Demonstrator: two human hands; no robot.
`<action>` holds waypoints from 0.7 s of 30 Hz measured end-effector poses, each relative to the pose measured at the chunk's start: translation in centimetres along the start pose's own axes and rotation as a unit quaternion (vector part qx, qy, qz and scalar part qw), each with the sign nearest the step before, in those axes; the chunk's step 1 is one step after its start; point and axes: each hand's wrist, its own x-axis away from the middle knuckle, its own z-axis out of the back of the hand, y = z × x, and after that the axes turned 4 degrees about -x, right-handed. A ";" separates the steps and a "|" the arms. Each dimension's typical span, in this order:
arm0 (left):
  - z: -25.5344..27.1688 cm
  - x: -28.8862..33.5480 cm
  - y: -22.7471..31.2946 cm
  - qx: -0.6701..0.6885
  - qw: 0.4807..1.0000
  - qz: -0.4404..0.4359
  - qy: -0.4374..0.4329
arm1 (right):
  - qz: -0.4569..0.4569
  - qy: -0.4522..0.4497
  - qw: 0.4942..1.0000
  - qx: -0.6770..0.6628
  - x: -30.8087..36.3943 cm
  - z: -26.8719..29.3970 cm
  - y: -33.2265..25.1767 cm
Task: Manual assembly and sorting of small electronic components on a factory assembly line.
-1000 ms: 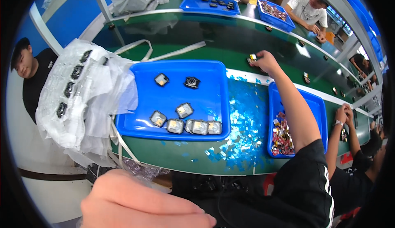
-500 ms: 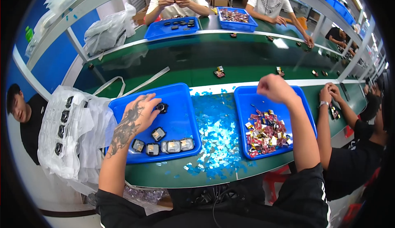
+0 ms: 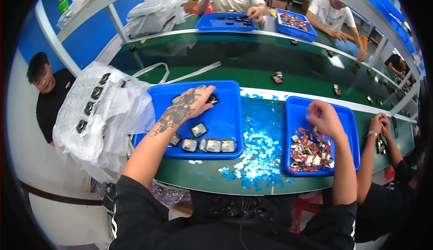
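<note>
My left hand reaches over the left blue tray, thumb and fingers around a small black square case with a round opening. Several similar cases, showing clear and pale faces, lie in that tray, such as a lone case nearer me. Another case is partly covered by my left hand. Above the right blue tray is my right hand, its fingers curled together and fingertips blurred; what they hold cannot be made out. Beneath it lies a pile of small dark-red and silver parts.
Blue film scraps litter the green bench between the trays. White plastic packing with black parts is stacked at left. Beyond the white rail, a green belt carries small parts. Co-workers sit opposite and at right; another person stands at left.
The view has shifted, so trays and bench appear further right. My right hand has lowered toward the pile of parts. My left hand stays at the black case. Opposite, a co-worker's hand reaches into their tray.
</note>
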 end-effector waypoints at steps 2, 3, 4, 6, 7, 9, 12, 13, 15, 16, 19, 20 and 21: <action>0.6 0.1 0.9 -0.101 0.995 0.022 -0.004 | 0.026 0.029 0.999 -0.033 0.7 0.3 -0.5; 0.9 -0.5 1.8 -0.102 0.990 0.073 -0.071 | 0.021 0.060 0.992 -0.105 1.4 0.3 -1.0; 0.8 -0.6 2.0 -0.101 0.990 0.070 -0.071 | 0.019 0.090 0.979 -0.180 2.1 0.2 -1.8; 0.4 -0.5 2.0 0.015 0.997 0.073 -0.012 | 0.015 0.101 0.970 -0.218 3.5 0.1 -3.1; 0.3 -0.8 1.9 0.103 0.993 0.060 0.003 | 0.026 0.108 0.956 -0.272 4.3 -0.1 -3.6; -0.1 -1.1 2.1 0.330 0.940 0.089 0.002 | 0.046 0.107 0.936 -0.333 5.0 -0.7 -4.7; 0.3 -0.7 4.8 0.694 0.714 0.092 -0.030 | 0.036 0.083 0.921 -0.379 5.4 -2.1 -5.9; 0.3 -0.3 6.1 0.741 0.666 0.078 -0.039 | 0.043 0.082 0.914 -0.395 5.5 -2.7 -6.1; -0.2 0.2 8.3 0.791 0.606 0.061 -0.056 | 0.045 0.062 0.911 -0.405 5.1 -3.7 -7.0; -0.6 0.5 9.2 0.799 0.595 0.058 -0.063 | 0.048 0.043 0.909 -0.413 5.0 -4.3 -7.5; -0.7 1.9 12.0 0.720 0.692 0.047 -0.011 | 0.033 0.009 0.905 -0.424 4.3 -6.0 -9.2; -1.0 2.2 12.4 0.693 0.720 0.031 -0.009 | 0.029 0.004 0.905 -0.424 4.2 -6.4 -9.5; -1.7 2.3 12.8 0.669 0.743 -0.003 -0.010 | 0.024 0.001 0.905 -0.424 4.2 -6.8 -9.7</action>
